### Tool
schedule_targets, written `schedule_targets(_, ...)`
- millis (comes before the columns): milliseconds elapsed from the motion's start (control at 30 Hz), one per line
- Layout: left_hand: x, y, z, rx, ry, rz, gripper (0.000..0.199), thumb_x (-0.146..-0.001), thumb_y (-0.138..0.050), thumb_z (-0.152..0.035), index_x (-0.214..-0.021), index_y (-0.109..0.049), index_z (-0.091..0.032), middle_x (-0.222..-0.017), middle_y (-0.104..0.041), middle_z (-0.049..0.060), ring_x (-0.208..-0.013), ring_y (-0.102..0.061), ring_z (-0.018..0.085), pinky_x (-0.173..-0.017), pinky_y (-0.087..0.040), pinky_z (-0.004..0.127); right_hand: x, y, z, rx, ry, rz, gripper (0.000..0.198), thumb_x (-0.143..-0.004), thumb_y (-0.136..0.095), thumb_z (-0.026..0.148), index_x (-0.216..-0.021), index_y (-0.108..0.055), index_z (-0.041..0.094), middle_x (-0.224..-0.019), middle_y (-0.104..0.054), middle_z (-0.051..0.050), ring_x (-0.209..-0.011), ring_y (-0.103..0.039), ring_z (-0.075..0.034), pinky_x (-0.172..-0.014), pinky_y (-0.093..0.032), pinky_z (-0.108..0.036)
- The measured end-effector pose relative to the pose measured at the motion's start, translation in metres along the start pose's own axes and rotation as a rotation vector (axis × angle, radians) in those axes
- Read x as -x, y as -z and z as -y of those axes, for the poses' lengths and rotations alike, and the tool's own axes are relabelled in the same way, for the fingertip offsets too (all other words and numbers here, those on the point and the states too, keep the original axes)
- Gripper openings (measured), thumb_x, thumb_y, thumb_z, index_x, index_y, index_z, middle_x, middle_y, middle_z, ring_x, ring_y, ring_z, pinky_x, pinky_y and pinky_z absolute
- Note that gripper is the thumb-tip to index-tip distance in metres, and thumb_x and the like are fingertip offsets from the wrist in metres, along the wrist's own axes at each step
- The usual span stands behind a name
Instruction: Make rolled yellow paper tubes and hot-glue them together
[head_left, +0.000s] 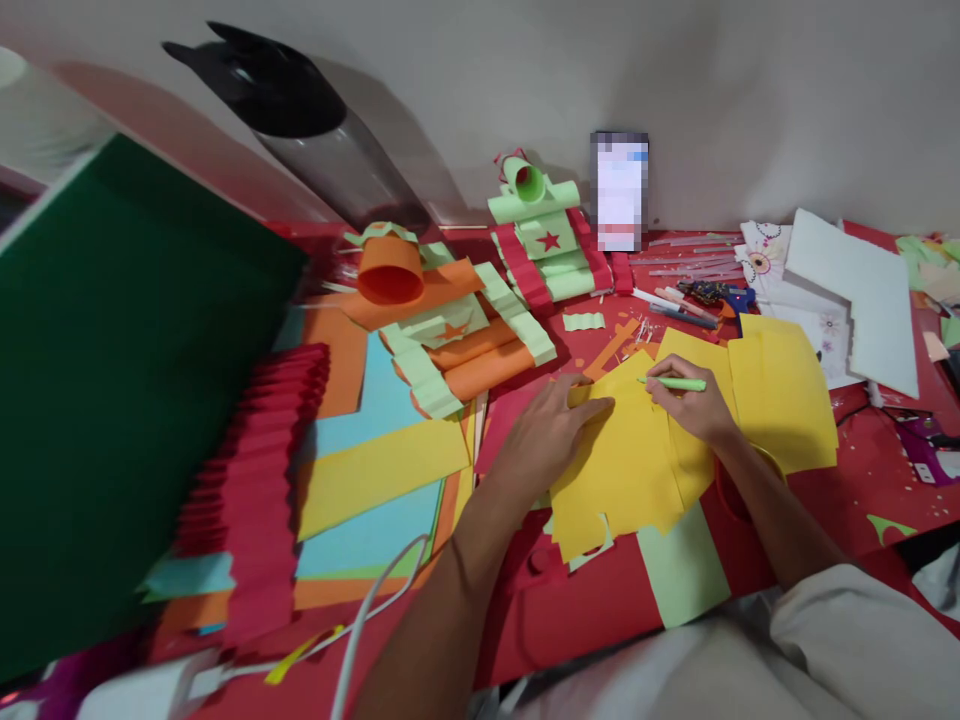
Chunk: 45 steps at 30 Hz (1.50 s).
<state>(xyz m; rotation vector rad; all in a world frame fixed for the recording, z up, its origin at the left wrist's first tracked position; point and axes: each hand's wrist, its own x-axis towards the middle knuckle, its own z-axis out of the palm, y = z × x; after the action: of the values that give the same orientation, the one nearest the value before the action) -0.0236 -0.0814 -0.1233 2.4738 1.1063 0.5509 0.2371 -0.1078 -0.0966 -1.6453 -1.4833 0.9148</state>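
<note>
A light green pen (pixel 681 383) is pinched in my right hand (pixel 694 405), its tip over the upper part of a yellow paper sheet (pixel 622 470). My left hand (pixel 547 435) rests on the left edge of the same sheet, fingers stretched out and apart, pressing it down. More yellow paper (pixel 784 390) lies to the right, partly beneath my right forearm. A pale green paper (pixel 686 565) sticks out below the yellow sheets. Beyond my hands stand an orange and green paper figure (pixel 457 340) and a green and red paper figure (pixel 547 240) with a star.
A phone (pixel 619 195) leans on the wall. Pens (pixel 682 308), a glue gun (pixel 731 297) and white foam board (pixel 862 290) lie at the right. At the left are pleated red paper (pixel 262 500), coloured sheets (pixel 382 475), a green board (pixel 135 400), a bottle (pixel 322 150) and a white cable (pixel 367 605).
</note>
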Motion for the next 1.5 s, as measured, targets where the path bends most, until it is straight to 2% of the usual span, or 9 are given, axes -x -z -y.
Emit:
schedule_targets(333, 0.001, 0.001, 0.000, 0.108, 0.048, 0.015, 0.037, -0.106, -0.050, -0.021, -0.128, -0.079, -0.028, -0.139, -0.065, 0.014, -0.124, -0.065, 0.034, -0.103, -0.058, 0.050, 0.000, 0.001, 0.006, 0.056, 0.017, 0.009, 0.013, -0.092, -0.070, 0.037, -0.086, -0.069, 0.026, -0.078, -0.073, 0.000, -0.070, -0.066, -0.018, -0.065, -0.048, -0.030)
schedule_targets(567, 0.001, 0.001, 0.002, 0.039, 0.028, 0.025, 0.045, -0.101, -0.048, -0.014, -0.132, -0.077, -0.031, -0.140, -0.065, 0.011, -0.123, -0.064, 0.032, -0.100, -0.058, 0.046, 0.000, 0.000, 0.005, 0.063, 0.023, 0.003, 0.013, -0.092, -0.070, 0.038, -0.089, -0.070, 0.026, -0.078, -0.073, 0.001, -0.070, -0.067, -0.018, -0.064, -0.047, -0.029)
schedule_targets(733, 0.001, 0.000, 0.003, 0.012, 0.027, 0.042, 0.045, -0.101, -0.047, -0.014, -0.131, -0.078, -0.030, -0.139, -0.064, 0.013, -0.120, -0.065, 0.033, -0.096, -0.059, 0.047, 0.000, 0.000, 0.005, 0.060, 0.010, 0.004, 0.012, -0.092, -0.070, 0.038, -0.089, -0.070, 0.026, -0.079, -0.073, 0.001, -0.070, -0.067, -0.018, -0.065, -0.047, -0.029)
schedule_targets(1067, 0.001, 0.000, 0.005, 0.017, -0.001, 0.018, 0.044, -0.101, -0.049, -0.013, -0.130, -0.077, -0.031, -0.140, -0.064, 0.012, -0.125, -0.064, 0.033, -0.098, -0.060, 0.046, 0.001, -0.001, 0.000, 0.039, 0.017, 0.008, 0.015, -0.094, -0.070, 0.040, -0.091, -0.071, 0.026, -0.080, -0.074, 0.001, -0.071, -0.069, -0.018, -0.065, -0.050, -0.029)
schedule_targets(1167, 0.001, 0.001, 0.005, -0.006, -0.025, 0.029, 0.048, -0.098, -0.051, -0.008, -0.132, -0.076, -0.032, -0.141, -0.063, 0.012, -0.123, -0.065, 0.032, -0.094, -0.062, 0.045, 0.002, 0.002, 0.002, -0.061, 0.014, -0.044, 0.020, -0.096, -0.070, 0.045, -0.095, -0.071, 0.026, -0.083, -0.074, -0.001, -0.071, -0.072, -0.019, -0.065, -0.054, -0.030)
schedule_targets(1267, 0.000, 0.001, 0.005, -0.020, -0.046, 0.008, 0.049, -0.096, -0.052, -0.007, -0.131, -0.075, -0.031, -0.141, -0.062, 0.012, -0.124, -0.066, 0.032, -0.094, -0.062, 0.045, 0.003, 0.011, 0.006, -0.101, 0.077, -0.148, 0.027, -0.102, -0.065, 0.051, -0.111, -0.072, 0.027, -0.095, -0.078, -0.003, -0.077, -0.075, -0.020, -0.069, -0.058, -0.033)
schedule_targets(1367, -0.001, 0.001, 0.005, -0.039, -0.039, -0.014, 0.048, -0.097, -0.048, -0.006, -0.131, -0.072, -0.028, -0.139, -0.063, 0.013, -0.122, -0.067, 0.031, -0.092, -0.062, 0.043, 0.002, 0.021, 0.007, 0.113, 0.236, -0.156, 0.026, -0.108, -0.055, 0.042, -0.122, -0.072, 0.028, -0.112, -0.079, -0.007, -0.097, -0.075, -0.024, -0.087, -0.058, -0.039)
schedule_targets(1433, -0.002, 0.001, 0.004, -0.041, -0.031, -0.023, 0.046, -0.099, -0.046, -0.008, -0.133, -0.070, -0.025, -0.132, -0.066, 0.013, -0.116, -0.069, 0.029, -0.088, -0.063, 0.041, 0.001, 0.025, 0.003, 0.331, 0.328, -0.081, 0.024, -0.108, -0.053, 0.032, -0.120, -0.073, 0.027, -0.115, -0.079, -0.008, -0.106, -0.071, -0.028, -0.095, -0.055, -0.044)
schedule_targets(1500, -0.004, 0.002, 0.005, -0.026, -0.027, -0.044, 0.041, -0.102, -0.046, -0.012, -0.135, -0.068, -0.023, -0.126, -0.069, 0.013, -0.112, -0.070, 0.028, -0.087, -0.062, 0.039, -0.001, 0.027, -0.001, 0.501, 0.364, -0.006, 0.023, -0.106, -0.055, 0.024, -0.119, -0.073, 0.024, -0.113, -0.077, -0.011, -0.107, -0.067, -0.030, -0.096, -0.052, -0.046)
